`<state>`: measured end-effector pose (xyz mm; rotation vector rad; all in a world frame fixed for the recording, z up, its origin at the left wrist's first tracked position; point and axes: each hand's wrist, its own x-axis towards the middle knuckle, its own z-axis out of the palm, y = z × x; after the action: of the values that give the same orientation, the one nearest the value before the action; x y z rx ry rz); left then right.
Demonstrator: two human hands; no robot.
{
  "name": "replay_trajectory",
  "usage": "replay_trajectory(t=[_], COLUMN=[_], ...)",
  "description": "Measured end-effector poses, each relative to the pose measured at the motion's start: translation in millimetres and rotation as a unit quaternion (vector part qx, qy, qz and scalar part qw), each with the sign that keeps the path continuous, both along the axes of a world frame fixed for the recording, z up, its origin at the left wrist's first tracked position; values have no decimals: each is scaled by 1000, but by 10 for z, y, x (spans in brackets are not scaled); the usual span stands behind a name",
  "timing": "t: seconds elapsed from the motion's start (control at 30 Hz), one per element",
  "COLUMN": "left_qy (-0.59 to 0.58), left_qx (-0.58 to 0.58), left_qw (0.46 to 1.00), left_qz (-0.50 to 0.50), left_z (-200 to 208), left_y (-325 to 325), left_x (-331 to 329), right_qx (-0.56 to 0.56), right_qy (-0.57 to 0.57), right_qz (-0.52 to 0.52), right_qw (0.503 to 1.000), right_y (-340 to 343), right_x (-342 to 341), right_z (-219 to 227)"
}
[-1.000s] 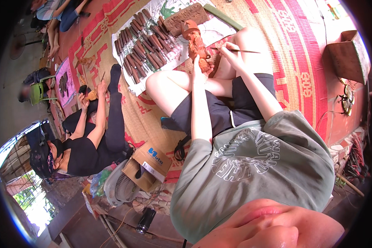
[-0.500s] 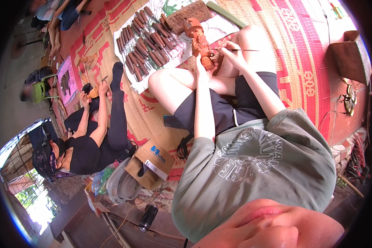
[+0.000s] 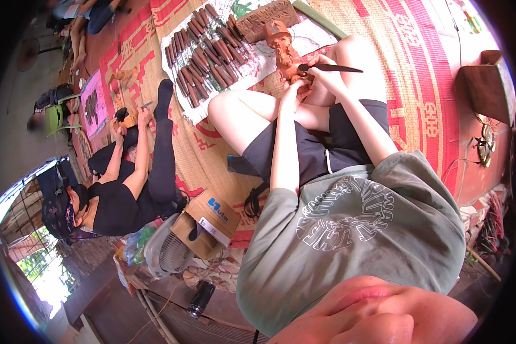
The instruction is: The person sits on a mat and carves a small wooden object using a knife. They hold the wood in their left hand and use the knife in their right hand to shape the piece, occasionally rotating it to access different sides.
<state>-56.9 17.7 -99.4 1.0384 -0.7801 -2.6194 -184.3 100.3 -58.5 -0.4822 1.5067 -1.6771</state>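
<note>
A reddish-brown carved wooden figure [image 3: 285, 53] stands tilted above my crossed legs, its squared base end pointing away from me. My left hand [image 3: 295, 92] is closed around its near end. In my right hand [image 3: 325, 73] is a dark, flat-handled brush [image 3: 345, 69], gripped between the fingers. Its black tip meets or hovers just over the near part of the carving; contact cannot be made out. My fingers partly cover the lower end of the figure.
Several wooden-handled carving tools [image 3: 203, 54] lie in rows on a white cloth [image 3: 196, 117] ahead, with a carved wooden block [image 3: 266, 20] behind. At left, a co-worker [image 3: 114, 203] works on another carving. A cardboard box [image 3: 206, 221] and fan [image 3: 166, 252] stand near left; a wooden box [image 3: 487, 86] sits right.
My right hand has turned the brush, so its broad flat side shows instead of its thin edge. The black tip sits lower on the figure, and my left hand has shifted slightly right.
</note>
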Motion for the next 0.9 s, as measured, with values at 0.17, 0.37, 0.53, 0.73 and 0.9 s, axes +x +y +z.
replay_trajectory(t=[0.17, 0.37, 0.53, 0.73, 0.9], left_qy=[-84, -325, -370, -454, -482], left_qx=[-154, -699, -666, -717, -793], left_qw=[984, 621, 608, 459, 305], left_qz=[14, -137, -221, -264, -216], left_z=[251, 331, 647, 497, 397], left_y=[32, -342, -615, -737, -751], left_x=[-71, 144, -25, 32, -21], right_qx=[-23, -60, -60, -48, -32], right_qy=[52, -4, 8, -27, 48], right_qz=[-77, -146, -164, -174, -215], right_qw=[995, 987, 985, 983, 975], right_y=[5, -9, 34, 1, 28], right_x=[-102, -110, -257, -191, -221], right_z=[-7, 50, -74, -20, 32])
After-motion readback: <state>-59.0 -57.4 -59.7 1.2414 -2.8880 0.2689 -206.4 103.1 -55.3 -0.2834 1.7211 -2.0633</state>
